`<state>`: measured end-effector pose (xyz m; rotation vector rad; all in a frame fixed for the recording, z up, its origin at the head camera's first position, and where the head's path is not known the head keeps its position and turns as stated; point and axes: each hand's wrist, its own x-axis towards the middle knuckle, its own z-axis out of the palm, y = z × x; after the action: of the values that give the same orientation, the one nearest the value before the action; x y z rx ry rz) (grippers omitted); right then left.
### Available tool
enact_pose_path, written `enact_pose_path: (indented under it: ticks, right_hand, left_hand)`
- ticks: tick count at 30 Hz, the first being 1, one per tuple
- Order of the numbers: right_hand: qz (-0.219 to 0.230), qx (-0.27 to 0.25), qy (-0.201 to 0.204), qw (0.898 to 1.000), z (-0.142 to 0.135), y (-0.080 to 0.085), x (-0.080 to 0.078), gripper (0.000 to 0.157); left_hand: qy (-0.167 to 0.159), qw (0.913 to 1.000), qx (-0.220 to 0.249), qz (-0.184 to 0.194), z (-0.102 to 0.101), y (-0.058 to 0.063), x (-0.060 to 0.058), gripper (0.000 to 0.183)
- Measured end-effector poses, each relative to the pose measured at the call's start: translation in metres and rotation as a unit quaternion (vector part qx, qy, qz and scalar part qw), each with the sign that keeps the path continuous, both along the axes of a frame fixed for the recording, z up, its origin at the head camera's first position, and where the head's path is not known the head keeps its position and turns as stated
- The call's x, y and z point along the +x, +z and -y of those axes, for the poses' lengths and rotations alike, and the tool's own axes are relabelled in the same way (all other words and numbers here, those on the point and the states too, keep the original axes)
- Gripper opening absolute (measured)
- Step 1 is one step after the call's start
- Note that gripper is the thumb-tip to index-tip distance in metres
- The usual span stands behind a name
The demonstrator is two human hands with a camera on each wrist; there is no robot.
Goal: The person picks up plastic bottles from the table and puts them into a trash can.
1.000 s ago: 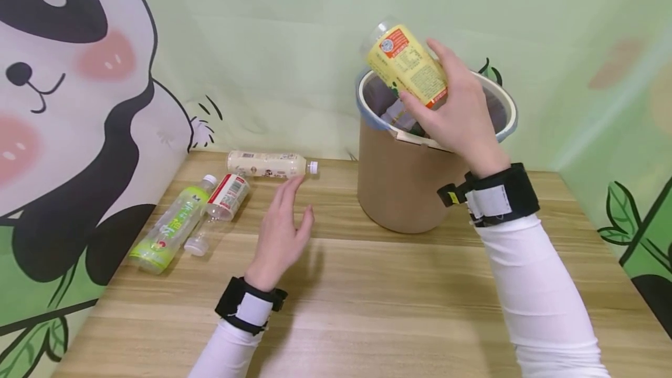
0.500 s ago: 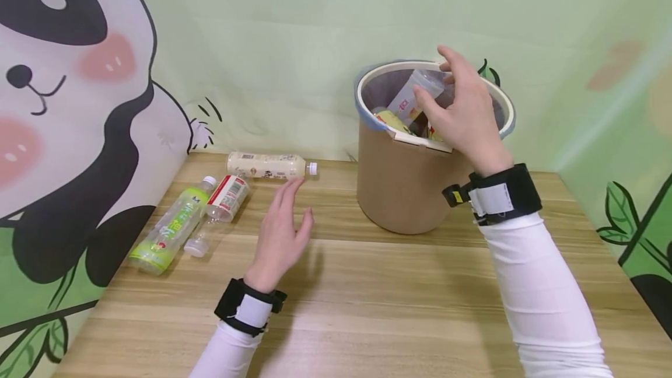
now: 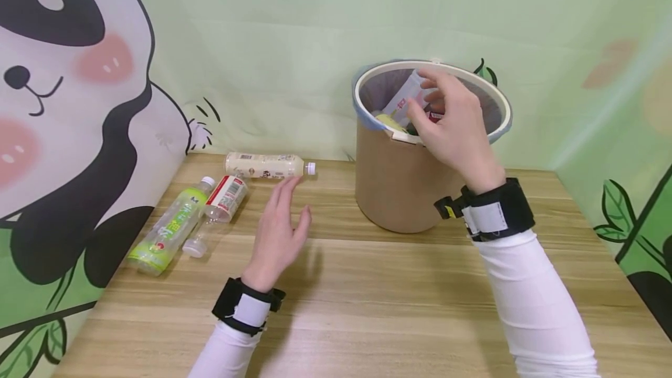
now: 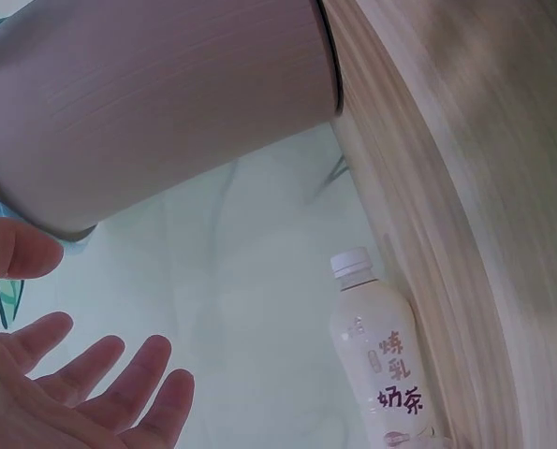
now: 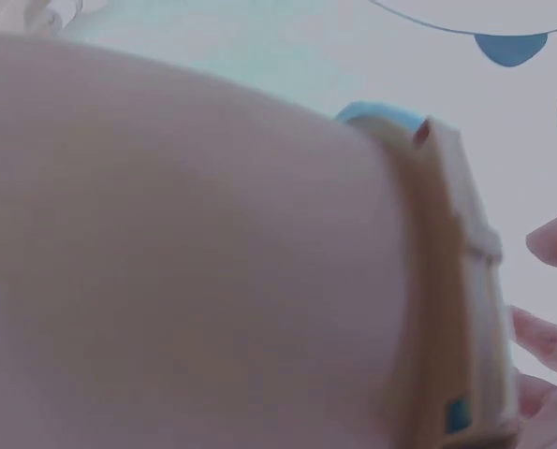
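Observation:
My right hand (image 3: 454, 124) hovers over the near rim of a brown trash bin (image 3: 404, 191), fingers loosely bent and holding nothing. Inside the bin lie a whitish bottle (image 3: 406, 96) with pink print and a yellow-labelled bottle (image 3: 389, 122), both partly hidden. My left hand (image 3: 278, 235) is held above the table with relaxed fingers, nothing in its grasp. Just beyond its fingertips, a cream milk-tea bottle (image 3: 265, 165) with a white cap lies on its side; the left wrist view shows this milk-tea bottle (image 4: 381, 355) apart from the hand.
A clear bottle with a red and white label (image 3: 227, 198) and a green-labelled bottle (image 3: 170, 226) lie side by side at the left of the wooden table (image 3: 367, 308). A printed panda wall (image 3: 262, 63) stands behind. A pale bag edge (image 3: 362, 112) folds over the bin's rim.
The yellow-labelled bottle has left my right hand and dropped into the bin. That hand has since drawn slightly back toward me. My left hand and the bottles on the table stay put.

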<state>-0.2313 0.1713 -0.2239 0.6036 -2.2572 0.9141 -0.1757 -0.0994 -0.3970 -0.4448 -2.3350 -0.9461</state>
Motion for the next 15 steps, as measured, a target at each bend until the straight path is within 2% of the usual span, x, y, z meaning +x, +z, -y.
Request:
enact_pose_path:
  ticks: [5, 11, 15]
  right_hand:
    - [-0.041, -0.020, 0.019, 0.999, 0.012, -0.006, 0.012, 0.037]
    - [-0.108, -0.044, 0.046, 0.992, 0.030, -0.021, 0.033, 0.026]
    - [-0.118, -0.066, 0.070, 0.988, 0.042, -0.036, 0.046, 0.024]
  left_hand:
    - [0.005, 1.0000, -0.002, -0.007, 0.001, 0.003, 0.001, 0.057]
    - [0.012, 0.9998, -0.008, -0.016, 0.005, 0.008, 0.001, 0.054]
    - [0.022, 0.9993, -0.020, -0.021, 0.007, 0.011, 0.001, 0.054]
